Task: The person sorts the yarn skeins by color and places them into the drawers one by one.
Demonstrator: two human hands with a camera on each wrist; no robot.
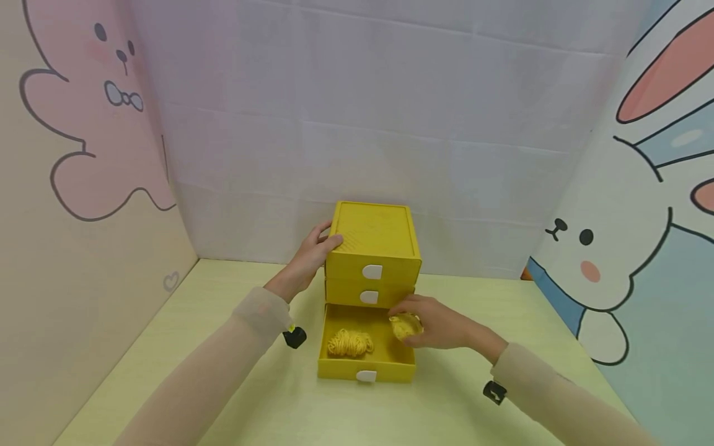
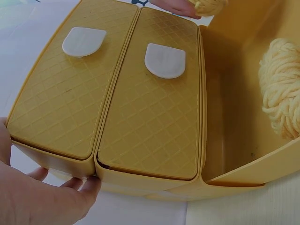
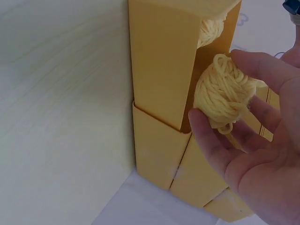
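A yellow drawer cabinet [image 1: 375, 229] has two closed drawers on top and its bottom drawer [image 1: 365, 370] pulled out. My left hand [image 1: 305, 263] rests on the cabinet's left side, thumb on the top edge, fingers against the side wall in the left wrist view. Between thumb and fingers, my right hand [image 1: 440, 323] holds a small ball of yellow yarn [image 3: 225, 91] over the right part of the open drawer. Another yellow yarn bundle [image 1: 350, 343] lies in the drawer's left front, also visible in the left wrist view.
White tab handles [image 1: 372, 271] mark the drawer fronts. The cabinet stands on a pale table [image 1: 245, 396], close to a white cloth backdrop [image 1: 362, 124]. Cartoon-printed panels [image 1: 591, 272] stand to the left and right. Black devices [image 1: 294, 337] sit at both wrists.
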